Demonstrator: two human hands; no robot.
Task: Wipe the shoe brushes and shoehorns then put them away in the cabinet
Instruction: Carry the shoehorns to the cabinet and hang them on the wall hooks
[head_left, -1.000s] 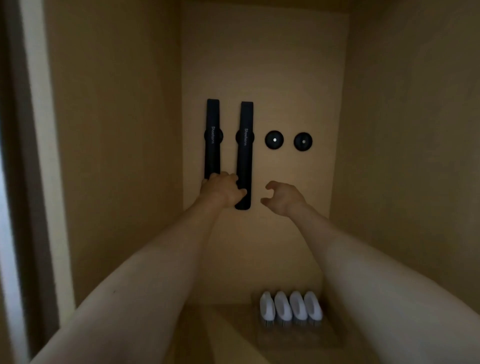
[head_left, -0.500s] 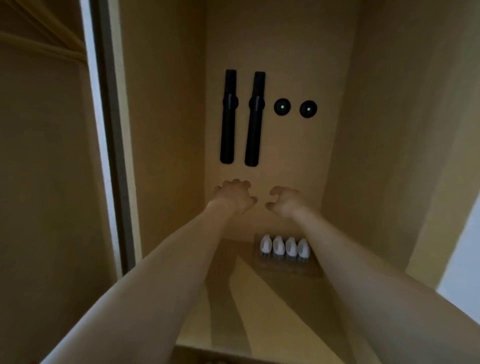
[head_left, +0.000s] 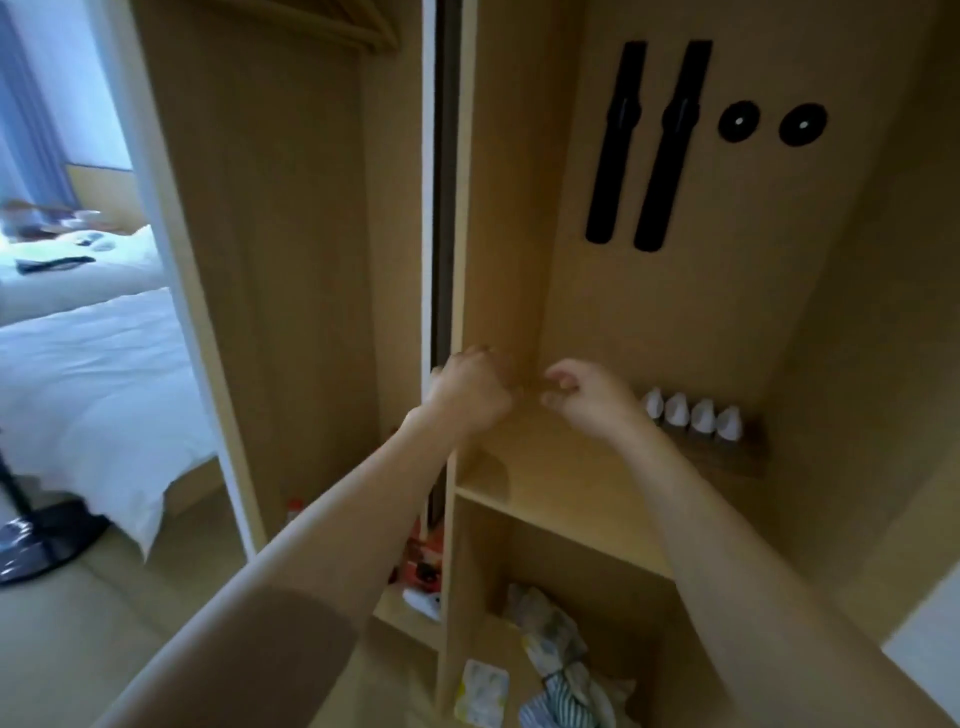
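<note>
Your left hand (head_left: 470, 392) and right hand (head_left: 589, 397) hang loosely curled, empty; two shoehorns (head_left: 649, 145) hang far, brushes (head_left: 691, 415) stand right. Two mounts (head_left: 771, 123) bare: closing up risks omissions.

shoehorns (head_left: 649, 145): two hung on cabinet (head_left: 649, 322) back | brushes (head_left: 691, 415): four on shelf | hands: curled, empty
</note>
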